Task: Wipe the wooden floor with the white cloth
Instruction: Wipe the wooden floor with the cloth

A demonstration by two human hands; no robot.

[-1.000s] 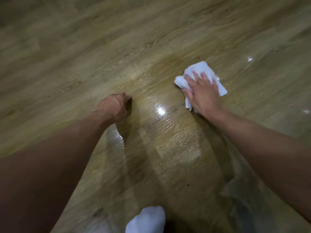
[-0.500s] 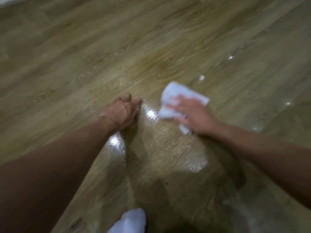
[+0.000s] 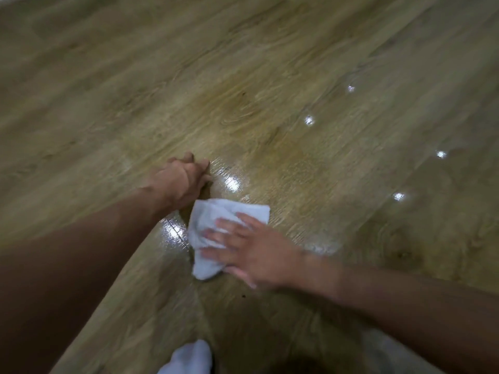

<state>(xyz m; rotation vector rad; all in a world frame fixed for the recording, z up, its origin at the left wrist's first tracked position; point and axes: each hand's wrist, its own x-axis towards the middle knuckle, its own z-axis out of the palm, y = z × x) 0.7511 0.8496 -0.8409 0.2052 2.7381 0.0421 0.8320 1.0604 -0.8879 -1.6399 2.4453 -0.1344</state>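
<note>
The wooden floor (image 3: 270,90) fills the view, brown planks with a glossy wet sheen near the middle. A crumpled white cloth (image 3: 208,222) lies flat on it just right of centre. My right hand (image 3: 253,252) presses down on the cloth with fingers spread, covering its right half. My left hand (image 3: 181,179) rests on the floor just above and left of the cloth, fingers curled together, holding nothing. The picture is motion-blurred.
A white sock-like shape (image 3: 189,357) shows at the bottom edge, below the hands. Bright light reflections (image 3: 309,120) dot the floor to the right. A pale strip, perhaps a skirting board (image 3: 10,0), crosses the top left corner.
My right hand has slid the cloth leftward and toward me, from the far right to just beside my left hand. The left hand stays planted on the floor.
</note>
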